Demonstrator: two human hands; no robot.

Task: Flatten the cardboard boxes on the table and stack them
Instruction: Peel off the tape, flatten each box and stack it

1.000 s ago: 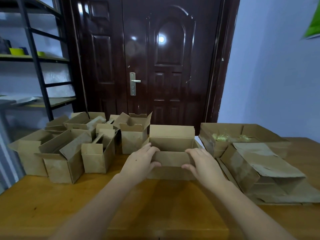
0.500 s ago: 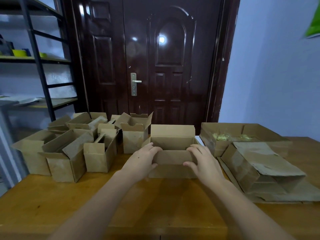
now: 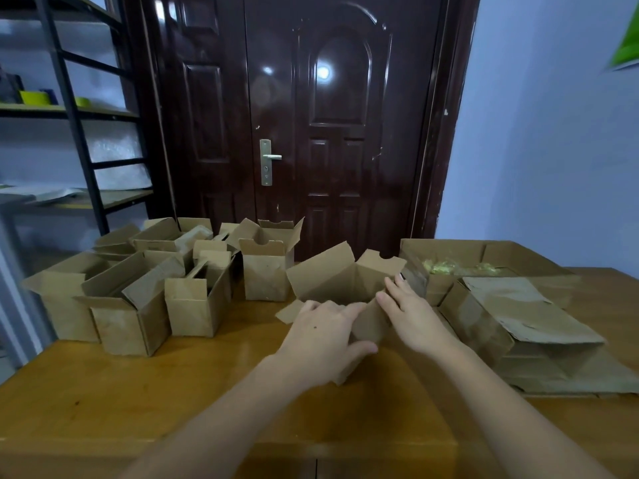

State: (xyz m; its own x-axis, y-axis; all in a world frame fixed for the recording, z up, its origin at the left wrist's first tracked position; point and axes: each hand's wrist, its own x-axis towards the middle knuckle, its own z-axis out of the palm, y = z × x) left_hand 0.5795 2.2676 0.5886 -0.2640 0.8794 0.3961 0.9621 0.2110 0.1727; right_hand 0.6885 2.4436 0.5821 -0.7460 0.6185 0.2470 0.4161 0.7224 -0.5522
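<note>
A small open cardboard box [image 3: 332,278] sits skewed at the middle of the wooden table [image 3: 173,392], its flaps splayed and its walls folding toward each other. My left hand [image 3: 321,337] grips its near wall, fingers over the top edge and thumb underneath. My right hand [image 3: 411,312] presses straight fingers against the box's right wall. Several upright open boxes [image 3: 193,305] stand in a cluster at the left. A pile of flattened cardboard [image 3: 518,326] lies at the right.
A larger open box [image 3: 511,257] with yellow-green material inside stands at the back right, behind the flattened pile. A dark door [image 3: 332,133] is behind the table, and a metal shelf rack [image 3: 76,133] at the left. Bare tabletop lies in front of my hands.
The middle box was square and held at its front wall by both hands; now it is twisted and collapsing. My left hand has shifted right onto the near corner, and my right hand pushes its side.
</note>
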